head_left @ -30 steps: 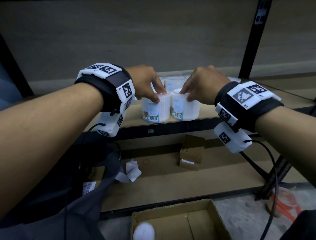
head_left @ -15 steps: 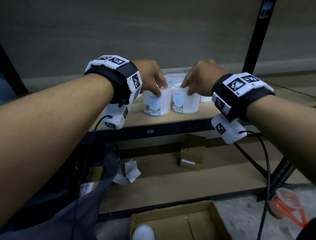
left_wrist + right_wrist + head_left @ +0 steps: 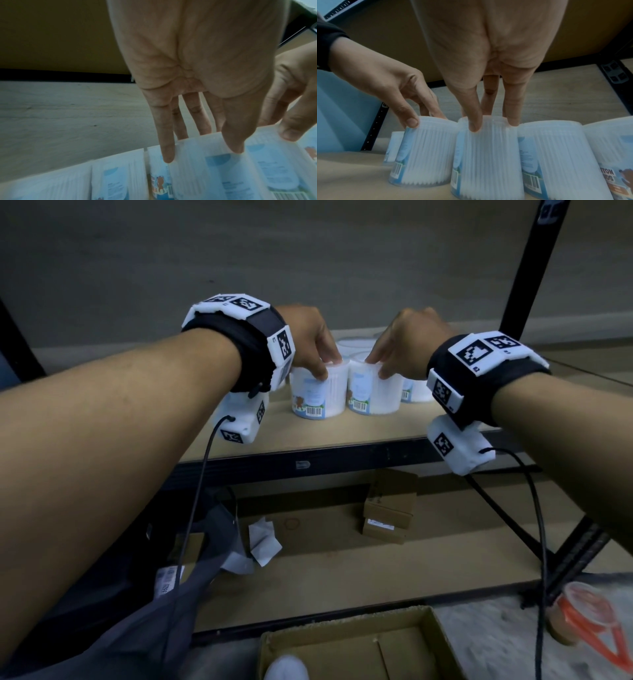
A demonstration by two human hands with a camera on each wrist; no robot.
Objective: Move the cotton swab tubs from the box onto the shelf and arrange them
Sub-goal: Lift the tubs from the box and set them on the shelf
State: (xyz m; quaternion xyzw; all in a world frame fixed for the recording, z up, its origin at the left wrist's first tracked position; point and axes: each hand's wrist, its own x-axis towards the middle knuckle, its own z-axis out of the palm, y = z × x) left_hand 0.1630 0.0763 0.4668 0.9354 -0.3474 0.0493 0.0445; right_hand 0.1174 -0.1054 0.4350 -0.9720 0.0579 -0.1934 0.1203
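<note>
Centre frame in the head view, a person's left hand [image 3: 310, 344] grips the rim of one cotton swab tub [image 3: 317, 392] while the right hand [image 3: 406, 345] grips its neighbour [image 3: 375, 388], fingers curled over the lids, thumbs on the near walls. Both tubs stand upright on the shelf [image 3: 342, 436], side by side and nearly touching, with more tubs [image 3: 416, 393] behind and to the right. The box [image 3: 359, 648] sits at the bottom edge, one white tub [image 3: 286, 669] left inside. The risk, judged from here: a hard shove from a top-heavy rim grip could tip a tub or knock the back row askew.
</note>
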